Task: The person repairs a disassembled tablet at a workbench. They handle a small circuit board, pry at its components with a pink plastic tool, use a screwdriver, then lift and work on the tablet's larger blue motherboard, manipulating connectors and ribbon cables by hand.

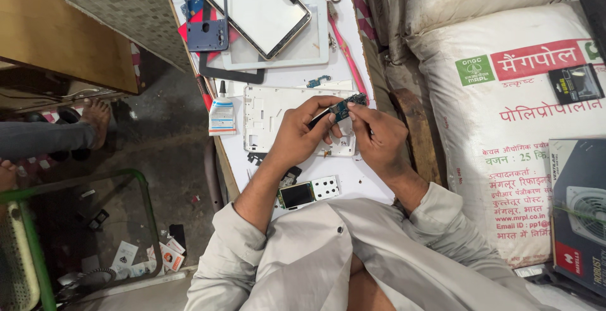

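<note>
Two hands, left [297,135] and right [377,135], pinch one small circuit board [346,106] above one white frame [271,112]

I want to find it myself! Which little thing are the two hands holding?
Start at the white worktable and find the white phone frame lying flat. Just above it, the left hand and right hand pinch a small circuit board. It alone is blue-green, raised off the table.

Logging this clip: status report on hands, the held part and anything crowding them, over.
Left hand and right hand both pinch small circuit board. White phone frame lies beneath. Nothing blocking.
</note>
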A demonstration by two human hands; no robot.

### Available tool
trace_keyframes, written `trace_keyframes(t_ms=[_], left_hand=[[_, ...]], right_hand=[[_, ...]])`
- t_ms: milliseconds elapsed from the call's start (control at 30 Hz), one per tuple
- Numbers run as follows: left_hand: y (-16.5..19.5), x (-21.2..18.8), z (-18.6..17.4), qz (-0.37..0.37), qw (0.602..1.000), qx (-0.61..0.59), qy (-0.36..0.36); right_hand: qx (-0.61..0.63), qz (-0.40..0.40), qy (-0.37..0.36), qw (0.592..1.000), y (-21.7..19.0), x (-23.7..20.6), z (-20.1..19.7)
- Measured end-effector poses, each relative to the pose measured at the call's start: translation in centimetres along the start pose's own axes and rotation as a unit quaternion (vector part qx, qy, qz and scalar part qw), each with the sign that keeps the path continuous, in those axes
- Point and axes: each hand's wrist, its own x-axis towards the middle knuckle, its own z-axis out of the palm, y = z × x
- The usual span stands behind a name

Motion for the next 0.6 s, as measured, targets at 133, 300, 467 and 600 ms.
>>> trace_keyframes(t_ms=[133,300,467,600], left_hand=[[-0.12,0.01,0.0,-0.002,1.0,0.0,-0.001],[-0.05,-0.03,0.08,-0.002,1.0,-0.002,0.002],[0.12,0.03,0.03,-0.001,1.0,-0.006,0.006],[0.17,0.12,0.01,-0.023,1.0,0.01,0.009]], right_hand=[[-0.006,0.033,-0.001,0.999,-0.03,-0.01,0.04],[-0.021,-0.005,-0.017,1.0,-0.3,0.15,-0.04],[-0.046,-0.014,-0.037,0.998,-0.61,0.42,-0.1],[-0.024,0.004,-0.019,1.0,-0.82,0.54,-0.1]])
